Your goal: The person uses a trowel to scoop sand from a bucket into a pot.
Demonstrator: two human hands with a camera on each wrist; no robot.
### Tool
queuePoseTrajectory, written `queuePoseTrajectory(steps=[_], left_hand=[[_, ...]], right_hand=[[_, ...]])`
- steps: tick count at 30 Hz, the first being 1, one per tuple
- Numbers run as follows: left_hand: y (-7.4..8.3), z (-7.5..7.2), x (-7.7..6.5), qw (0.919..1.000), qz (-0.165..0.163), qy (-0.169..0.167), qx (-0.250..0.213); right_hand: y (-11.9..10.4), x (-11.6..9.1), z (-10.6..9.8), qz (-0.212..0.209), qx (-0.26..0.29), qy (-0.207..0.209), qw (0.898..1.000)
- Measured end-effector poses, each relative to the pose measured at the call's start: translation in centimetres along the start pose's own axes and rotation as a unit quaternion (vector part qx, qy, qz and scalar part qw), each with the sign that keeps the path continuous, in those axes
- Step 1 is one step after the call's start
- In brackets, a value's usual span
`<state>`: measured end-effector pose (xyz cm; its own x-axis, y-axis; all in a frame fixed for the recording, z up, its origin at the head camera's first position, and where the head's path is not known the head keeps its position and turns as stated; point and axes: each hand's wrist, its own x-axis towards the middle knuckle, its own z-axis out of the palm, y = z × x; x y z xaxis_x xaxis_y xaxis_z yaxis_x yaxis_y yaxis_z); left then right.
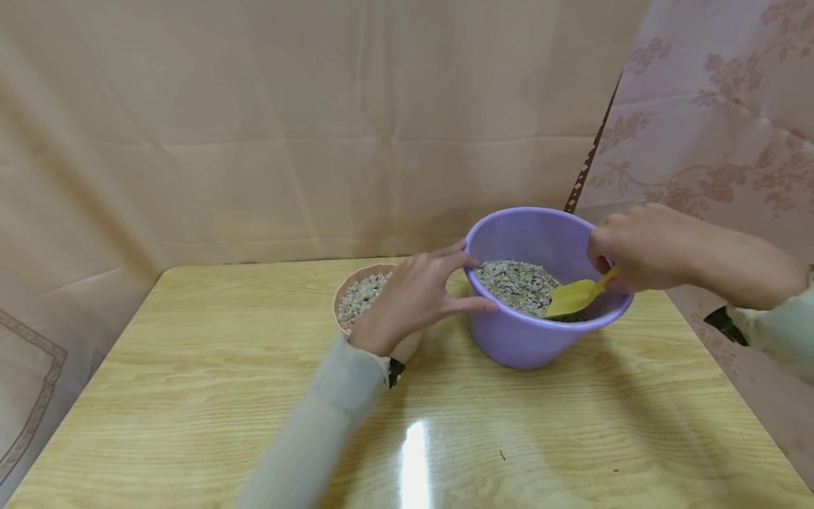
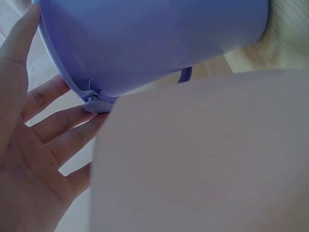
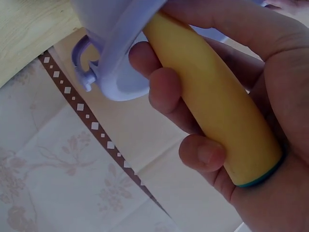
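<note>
A purple plastic bucket (image 1: 518,343) stands on the table with gravel (image 1: 514,283) inside. My left hand (image 1: 416,290) holds its rim from the left, thumb on the near side and fingers spread toward the back; the left wrist view has the fingers by a handle lug (image 2: 98,104). With my right hand (image 1: 636,244) I grip a small yellow scoop (image 1: 572,297) over the bucket's right rim. Its blade dips toward the gravel, the tip touching it. In the right wrist view, my fingers wrap the yellow handle (image 3: 212,92).
Left of the bucket, partly behind my left hand and wrist, a pot with a scalloped pinkish rim (image 1: 339,300) holds paler gravel (image 1: 362,297). A wood-grain table (image 1: 210,396) lies below, with beige curtain cloth (image 1: 305,141) behind and patterned cloth (image 1: 718,141) at right.
</note>
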<state>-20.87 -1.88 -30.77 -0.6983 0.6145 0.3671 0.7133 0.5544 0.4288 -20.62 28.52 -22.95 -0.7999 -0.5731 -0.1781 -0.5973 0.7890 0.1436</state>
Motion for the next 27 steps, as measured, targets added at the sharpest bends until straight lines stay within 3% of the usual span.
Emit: queuePoseTrajectory(steps=[12,27], left_hand=[[0.1,-0.2,0.5,0.9998,0.007,-0.001,0.021],[0.5,-0.1,0.6,0.9997,0.011,0.006,0.020]], right_hand=[[-0.2,0.5,0.4,-0.004,-0.016,-0.009,1.000],[-1.0,1.0,2.5,-0.024,-0.005,0.024,0.999]])
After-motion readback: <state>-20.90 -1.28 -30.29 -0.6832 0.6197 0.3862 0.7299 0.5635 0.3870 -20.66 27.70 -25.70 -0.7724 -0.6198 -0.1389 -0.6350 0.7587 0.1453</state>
